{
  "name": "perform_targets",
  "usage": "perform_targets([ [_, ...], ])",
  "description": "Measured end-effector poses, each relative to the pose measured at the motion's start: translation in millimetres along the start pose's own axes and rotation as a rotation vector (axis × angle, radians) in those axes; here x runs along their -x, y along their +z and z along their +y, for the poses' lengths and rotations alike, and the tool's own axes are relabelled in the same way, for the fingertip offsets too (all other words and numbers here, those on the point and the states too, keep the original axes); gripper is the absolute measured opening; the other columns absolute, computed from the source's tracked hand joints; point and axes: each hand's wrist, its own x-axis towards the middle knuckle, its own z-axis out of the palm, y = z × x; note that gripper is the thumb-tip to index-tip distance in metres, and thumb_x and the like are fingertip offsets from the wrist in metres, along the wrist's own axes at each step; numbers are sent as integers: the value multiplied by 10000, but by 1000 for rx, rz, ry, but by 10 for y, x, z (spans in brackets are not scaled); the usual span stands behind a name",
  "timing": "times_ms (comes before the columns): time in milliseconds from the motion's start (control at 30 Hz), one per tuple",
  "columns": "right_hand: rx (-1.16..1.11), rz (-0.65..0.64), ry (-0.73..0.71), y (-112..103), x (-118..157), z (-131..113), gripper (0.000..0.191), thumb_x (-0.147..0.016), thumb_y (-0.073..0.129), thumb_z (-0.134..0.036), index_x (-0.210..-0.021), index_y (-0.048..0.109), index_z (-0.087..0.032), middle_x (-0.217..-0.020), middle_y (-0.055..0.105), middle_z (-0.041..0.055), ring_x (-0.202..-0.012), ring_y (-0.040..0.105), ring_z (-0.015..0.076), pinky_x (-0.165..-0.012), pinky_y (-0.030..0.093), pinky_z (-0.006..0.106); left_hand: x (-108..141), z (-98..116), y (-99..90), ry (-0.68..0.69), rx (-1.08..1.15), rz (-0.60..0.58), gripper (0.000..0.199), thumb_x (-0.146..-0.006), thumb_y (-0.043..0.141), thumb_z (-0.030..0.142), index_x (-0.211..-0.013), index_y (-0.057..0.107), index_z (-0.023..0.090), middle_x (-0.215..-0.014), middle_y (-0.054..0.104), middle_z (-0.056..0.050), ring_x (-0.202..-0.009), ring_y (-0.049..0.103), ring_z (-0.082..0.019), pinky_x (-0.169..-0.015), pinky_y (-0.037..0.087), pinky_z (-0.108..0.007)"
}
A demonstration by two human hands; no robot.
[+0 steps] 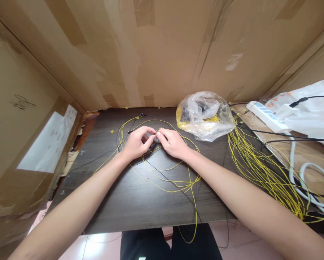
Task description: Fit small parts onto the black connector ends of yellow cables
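My left hand (137,143) and my right hand (173,142) meet fingertip to fingertip over the dark wooden table (118,202). Both pinch a small black connector (154,134) on a thin yellow cable (167,180). That cable lies in loose loops under and around both hands and hangs over the table's front edge. A thin black wire (167,178) runs through the loops. Two more black connector ends (141,115) lie just beyond my left hand.
A clear plastic bag (205,115) with yellow and black parts sits right of my hands. A thick bundle of yellow cables (259,169) drapes across the right side. A white power strip (267,115), white bag (310,108) and cardboard walls (162,50) surround the table.
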Motion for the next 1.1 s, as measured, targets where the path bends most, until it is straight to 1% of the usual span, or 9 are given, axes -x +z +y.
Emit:
perform_targets([
  [100,5,-4,12,1,0,-4,301,-1051,403,-309,-805,538,-200,-785,626,30,-743,565,173,-722,393,302,1,-1,-1,-2,-4,-4,132,-937,618,272,-985,674,163,-866,711,-34,-561,595,-99,-564,517,-224],
  [233,-58,48,6,-3,10,-26,175,-1014,482,-313,-922,578,-199,-877,665,35,-781,594,173,-733,424,297,0,-21,5,-54,36,-2,150,-931,623,284,-999,676,161,-910,730,-54,-600,637,-118,-567,526,-235],
  [300,-78,67,10,-1,14,-31,117,-983,527,-307,-954,570,-202,-893,668,33,-744,587,164,-707,432,290,-3,-31,6,-77,51,-16,155,-928,625,288,-1001,677,162,-919,737,-59,-608,648,-125,-565,529,-240],
  [433,-62,68,20,5,13,-25,91,-955,559,-295,-930,552,-208,-889,658,27,-680,551,150,-671,425,286,-7,-30,7,-73,45,-18,143,-925,625,280,-986,686,166,-916,743,-52,-590,633,-114,-556,526,-231],
  [633,-53,38,22,-5,14,-21,166,-1008,486,-320,-928,573,-202,-867,657,28,-739,566,166,-708,402,295,2,-8,2,-5,15,18,137,-936,631,272,-996,689,164,-893,732,-41,-562,602,-95,-550,512,-215],
  [767,-25,24,12,-2,11,-13,279,-1046,406,-339,-848,548,-204,-802,633,24,-724,558,169,-706,382,298,6,5,-5,35,-26,8,121,-946,625,262,-998,688,173,-865,715,-30,-574,598,-101,-576,519,-226],
  [867,-25,20,20,1,8,-11,313,-1053,386,-345,-809,525,-207,-782,629,22,-712,556,167,-701,383,297,5,7,-3,28,-30,8,120,-942,627,263,-997,690,176,-866,714,-30,-582,601,-105,-584,523,-229],
  [1000,-64,37,13,-3,12,-17,204,-1027,455,-338,-927,576,-208,-881,672,32,-785,597,178,-735,415,302,3,-12,7,-47,47,22,144,-933,632,286,-996,688,170,-909,739,-47,-565,618,-106,-555,521,-232],
  [1100,-91,45,7,-3,17,-19,122,-993,518,-318,-1004,573,-210,-923,674,32,-777,593,172,-726,430,297,2,-30,12,-99,102,20,162,-924,645,305,-1001,694,171,-918,749,-55,-568,641,-118,-542,520,-241],
])
